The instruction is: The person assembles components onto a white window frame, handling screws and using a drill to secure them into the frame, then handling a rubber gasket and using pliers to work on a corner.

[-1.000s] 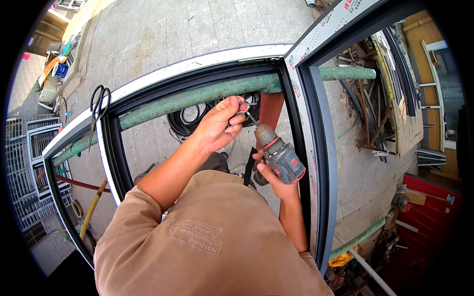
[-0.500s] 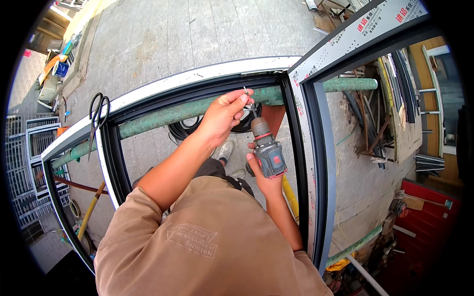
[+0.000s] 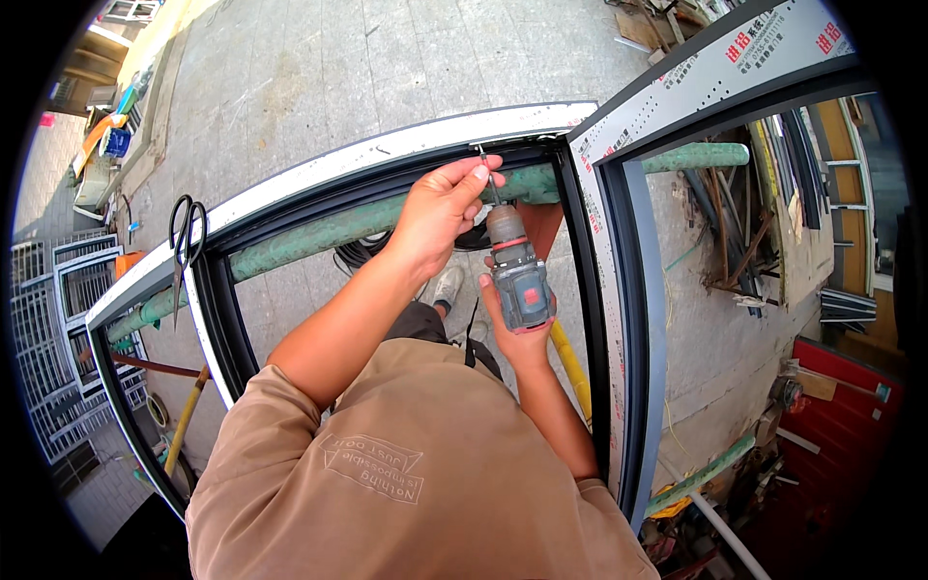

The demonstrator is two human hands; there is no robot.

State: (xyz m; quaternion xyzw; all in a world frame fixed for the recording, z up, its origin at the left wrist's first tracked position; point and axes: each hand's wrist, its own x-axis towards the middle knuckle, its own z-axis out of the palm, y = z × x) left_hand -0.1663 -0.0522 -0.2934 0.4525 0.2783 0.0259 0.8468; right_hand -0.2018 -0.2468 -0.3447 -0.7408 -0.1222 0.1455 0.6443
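My right hand point(image 3: 519, 327) grips a grey-and-red cordless drill point(image 3: 523, 280), most of its handle hidden under the body. The long driver bit point(image 3: 495, 193) points away from me at the inner edge of a dark window frame point(image 3: 367, 179) with white film on top. My left hand point(image 3: 443, 208) pinches thumb and fingers around the bit near its tip. A small screw point(image 3: 482, 151) seems to sit at the tip, against or just short of the frame's inner edge. Black-handled scissors point(image 3: 186, 237) rest on the frame's crossbar at the left.
Green pipes point(image 3: 319, 232) support the frame from below. A second, film-covered frame part point(image 3: 715, 72) rises at the right. Black coiled cable point(image 3: 362, 253) lies on the paving under the frame. A yellow pole point(image 3: 570, 367) stands by my right forearm. Scrap profiles point(image 3: 739, 232) lie farther right.
The drill and both hands have moved slightly forward. The bit's tip has come up to the frame's inner edge. My left hand still pinches by the bit.
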